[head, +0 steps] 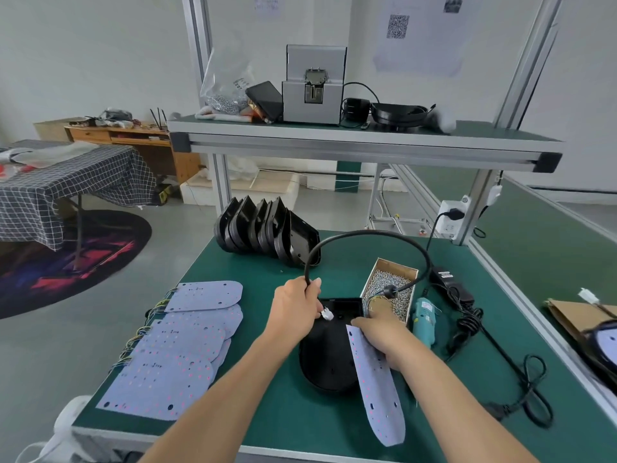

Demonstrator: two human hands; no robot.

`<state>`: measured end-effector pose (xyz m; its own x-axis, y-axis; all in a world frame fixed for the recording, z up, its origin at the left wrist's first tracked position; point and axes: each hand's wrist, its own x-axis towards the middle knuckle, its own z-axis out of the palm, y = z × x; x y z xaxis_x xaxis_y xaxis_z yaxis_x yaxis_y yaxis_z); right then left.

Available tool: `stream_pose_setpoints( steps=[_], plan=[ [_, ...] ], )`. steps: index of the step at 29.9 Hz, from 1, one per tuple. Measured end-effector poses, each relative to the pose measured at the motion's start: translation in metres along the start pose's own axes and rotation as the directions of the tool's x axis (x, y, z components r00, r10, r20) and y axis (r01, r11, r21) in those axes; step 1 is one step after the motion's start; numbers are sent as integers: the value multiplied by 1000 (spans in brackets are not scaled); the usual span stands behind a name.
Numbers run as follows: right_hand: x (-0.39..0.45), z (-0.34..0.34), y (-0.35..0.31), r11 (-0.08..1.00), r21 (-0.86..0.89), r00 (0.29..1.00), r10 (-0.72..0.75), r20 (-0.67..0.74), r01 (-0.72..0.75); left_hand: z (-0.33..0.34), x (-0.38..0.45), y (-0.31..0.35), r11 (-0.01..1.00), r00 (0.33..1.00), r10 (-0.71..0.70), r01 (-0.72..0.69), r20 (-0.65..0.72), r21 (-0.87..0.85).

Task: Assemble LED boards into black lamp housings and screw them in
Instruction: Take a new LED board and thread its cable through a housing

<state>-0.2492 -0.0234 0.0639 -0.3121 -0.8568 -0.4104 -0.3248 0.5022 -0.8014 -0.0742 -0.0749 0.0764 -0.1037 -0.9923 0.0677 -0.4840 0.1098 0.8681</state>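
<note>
— Lying flat on the green bench mat (267, 412), near its front edge: black lamp housing (329, 359), open side up.
— And the LED board (375, 385)?
— Tilted up on edge along the housing's right side, rounded end toward the front of the bench. Gripped by the right hand (380, 332), fingers curled over its upper end.
— Left hand (295, 304)?
— Closed round a thick black cable (364, 233), just above the housing's far end. White connector (327, 315) showing right under that hand. Cable arching up and over to the right, down past the box of screws (390, 289).
— Box touching the housing?
— Just beside its far right corner. Hard to tell about contact.
— Further out?
— Teal electric screwdriver (424, 320) lying right of the right hand. Spare LED boards (180, 345) fanned out on the left. Row of empty housings (267, 230) standing on edge at the back.
</note>
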Motion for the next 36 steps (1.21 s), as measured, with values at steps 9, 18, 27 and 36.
stream_pose_setpoints(
  steps=[9, 18, 27, 36],
  plan=[
    [-5, 3, -7, 990, 54, 991, -127, -29, 128, -9, 1, 12, 997, 997, 61, -63, 45, 36],
    [-16, -2, -37, 952, 159, 964, -249, -96, 262, -15, -12, 16, 839, 900, 421, -337, -116, 427],
    [-51, -27, -53, 888, 410, 966, -252, 52, 210, -42, -31, 11, 599, 944, 216, 74, 250, -797],
    [-72, -41, -78, 815, 563, 966, -237, 102, 140, -1, -53, 0, 786, 990, 135, -80, 44, -614]
  ],
)
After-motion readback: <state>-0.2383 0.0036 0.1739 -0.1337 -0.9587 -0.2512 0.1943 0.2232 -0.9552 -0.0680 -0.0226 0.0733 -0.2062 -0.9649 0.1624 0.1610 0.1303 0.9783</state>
